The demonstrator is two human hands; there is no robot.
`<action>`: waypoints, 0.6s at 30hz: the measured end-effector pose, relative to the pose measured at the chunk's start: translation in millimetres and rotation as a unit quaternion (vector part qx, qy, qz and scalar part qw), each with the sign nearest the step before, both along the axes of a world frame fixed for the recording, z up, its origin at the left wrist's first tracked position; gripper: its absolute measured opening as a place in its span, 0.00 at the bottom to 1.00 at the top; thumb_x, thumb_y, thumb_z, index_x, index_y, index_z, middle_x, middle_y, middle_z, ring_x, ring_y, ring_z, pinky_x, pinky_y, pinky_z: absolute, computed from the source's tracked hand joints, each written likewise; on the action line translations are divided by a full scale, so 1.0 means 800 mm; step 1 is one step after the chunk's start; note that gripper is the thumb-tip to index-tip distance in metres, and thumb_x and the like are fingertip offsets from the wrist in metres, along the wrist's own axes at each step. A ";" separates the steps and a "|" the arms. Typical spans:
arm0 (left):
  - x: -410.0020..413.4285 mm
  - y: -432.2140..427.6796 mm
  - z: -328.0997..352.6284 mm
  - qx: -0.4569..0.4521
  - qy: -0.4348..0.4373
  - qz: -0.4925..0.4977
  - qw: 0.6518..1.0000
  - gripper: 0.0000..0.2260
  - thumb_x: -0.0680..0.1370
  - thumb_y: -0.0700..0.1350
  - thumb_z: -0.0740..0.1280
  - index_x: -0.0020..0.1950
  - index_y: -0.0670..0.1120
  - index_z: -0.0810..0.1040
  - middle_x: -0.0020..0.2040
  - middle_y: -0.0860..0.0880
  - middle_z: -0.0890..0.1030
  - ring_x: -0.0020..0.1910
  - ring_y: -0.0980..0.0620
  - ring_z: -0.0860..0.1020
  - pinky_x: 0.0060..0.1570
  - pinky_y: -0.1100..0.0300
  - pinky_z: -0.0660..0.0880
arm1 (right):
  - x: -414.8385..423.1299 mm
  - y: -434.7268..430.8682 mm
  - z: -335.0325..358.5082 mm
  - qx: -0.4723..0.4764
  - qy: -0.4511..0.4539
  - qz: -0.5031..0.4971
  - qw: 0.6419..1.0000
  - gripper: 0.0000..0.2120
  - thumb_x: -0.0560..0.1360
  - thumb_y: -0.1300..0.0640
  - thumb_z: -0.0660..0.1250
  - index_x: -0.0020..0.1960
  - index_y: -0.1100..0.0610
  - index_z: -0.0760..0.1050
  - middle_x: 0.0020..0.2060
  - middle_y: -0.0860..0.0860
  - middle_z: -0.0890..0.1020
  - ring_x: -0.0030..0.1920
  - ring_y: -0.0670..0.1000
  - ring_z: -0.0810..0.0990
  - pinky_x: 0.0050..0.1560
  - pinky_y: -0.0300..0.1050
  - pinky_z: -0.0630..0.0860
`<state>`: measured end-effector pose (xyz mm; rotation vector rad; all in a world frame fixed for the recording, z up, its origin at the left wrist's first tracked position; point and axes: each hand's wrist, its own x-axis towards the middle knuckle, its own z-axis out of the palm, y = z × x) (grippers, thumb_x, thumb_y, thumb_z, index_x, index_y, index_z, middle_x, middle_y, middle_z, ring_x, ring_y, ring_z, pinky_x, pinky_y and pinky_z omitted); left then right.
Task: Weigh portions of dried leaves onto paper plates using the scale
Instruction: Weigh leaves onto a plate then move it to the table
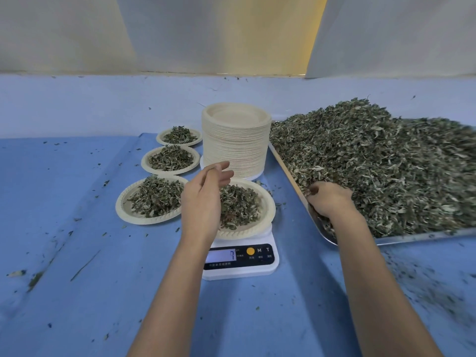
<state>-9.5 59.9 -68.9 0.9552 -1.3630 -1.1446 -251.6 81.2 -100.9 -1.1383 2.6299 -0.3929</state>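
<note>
Now | left hand [203, 199] is hovering over the leaf-filled paper plate [268, 199] on the digital scale [239, 273], centre frame, fingers loose and spread, holding nothing | right hand [329, 202] is digging into the dried leaves [386, 163] heaped on the metal tray [412, 238] at right, fingers buried, grip unclear | three filled plates [119, 210] are sitting left of the scale on the blue tabletop [77, 253]

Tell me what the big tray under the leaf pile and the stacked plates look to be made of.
Tray: probably stainless steel or aluminium, since its bare rim is silvery and reflective. Stacked plates: probably pressed paper or pulp, with a matte cream surface and thin nested edges. The look alone cannot confirm either.
</note>
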 end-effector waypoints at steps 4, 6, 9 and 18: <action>-0.005 0.001 0.001 0.015 0.024 -0.012 1.000 0.13 0.82 0.45 0.56 0.55 0.47 0.81 0.46 0.51 0.85 0.46 0.56 0.83 0.51 0.61 0.74 | -0.006 0.006 0.001 0.007 -0.007 0.015 1.000 0.14 0.78 0.52 0.63 0.64 0.49 0.76 0.60 0.55 0.78 0.64 0.59 0.72 0.60 0.49 0.71; -0.009 0.003 0.001 0.029 0.034 -0.021 0.999 0.13 0.82 0.44 0.56 0.54 0.45 0.80 0.46 0.48 0.85 0.45 0.53 0.83 0.52 0.60 0.75 | -0.003 0.010 0.002 -0.009 -0.003 0.024 1.000 0.15 0.77 0.57 0.64 0.63 0.50 0.77 0.59 0.56 0.79 0.60 0.58 0.76 0.56 0.47 0.75; -0.015 0.006 -0.001 0.038 0.027 -0.029 0.999 0.13 0.82 0.42 0.56 0.51 0.46 0.80 0.45 0.48 0.85 0.44 0.52 0.83 0.53 0.58 0.76 | -0.001 0.011 0.000 -0.028 0.004 0.024 0.999 0.15 0.77 0.62 0.64 0.61 0.52 0.78 0.57 0.57 0.80 0.56 0.59 0.78 0.50 0.46 0.76; -0.021 0.011 -0.002 0.044 0.033 -0.018 0.998 0.13 0.81 0.40 0.56 0.50 0.44 0.81 0.42 0.47 0.85 0.41 0.51 0.83 0.48 0.61 0.78 | 0.000 0.017 -0.001 -0.083 0.008 -0.011 0.996 0.11 0.74 0.64 0.67 0.51 0.52 0.83 0.51 0.58 0.82 0.51 0.59 0.80 0.46 0.45 0.75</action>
